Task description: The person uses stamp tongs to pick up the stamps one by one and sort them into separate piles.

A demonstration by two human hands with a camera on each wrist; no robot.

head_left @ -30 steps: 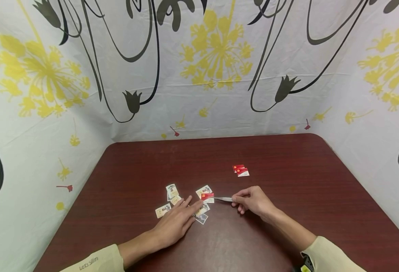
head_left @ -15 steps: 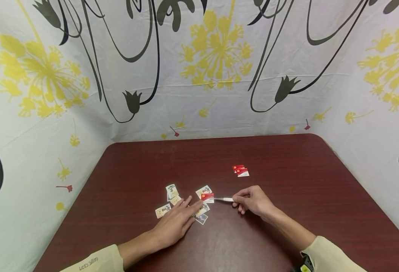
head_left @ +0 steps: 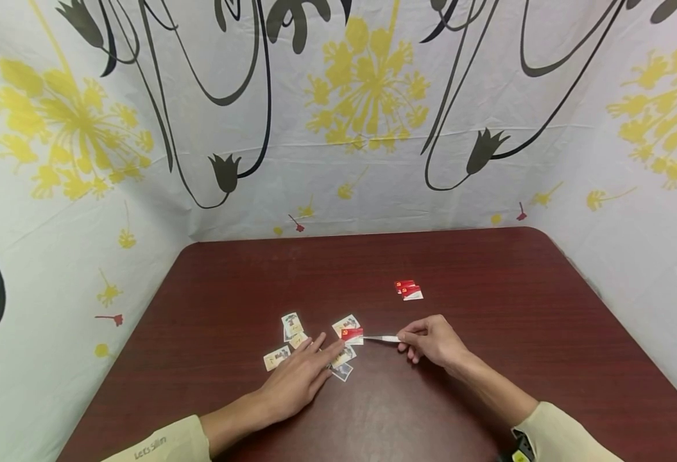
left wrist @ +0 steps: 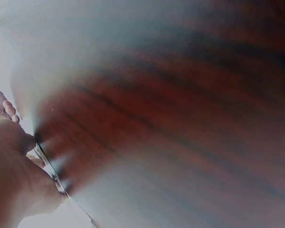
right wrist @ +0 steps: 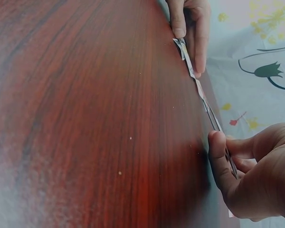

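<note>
On the person's left sleeve (head_left: 182, 434), dark letters (head_left: 150, 447) read "Let's Slim". Toward the far edge of the table (head_left: 477, 256), two red-and-white cards (head_left: 412, 293) carry each a small yellow sign (head_left: 404, 290), which looks like a hammer and sickle. Another red-and-white card (head_left: 352, 335), farther from this edge, bears a similar yellow sign. The print on the pale cards (head_left: 276, 358) is too small to read.
</note>
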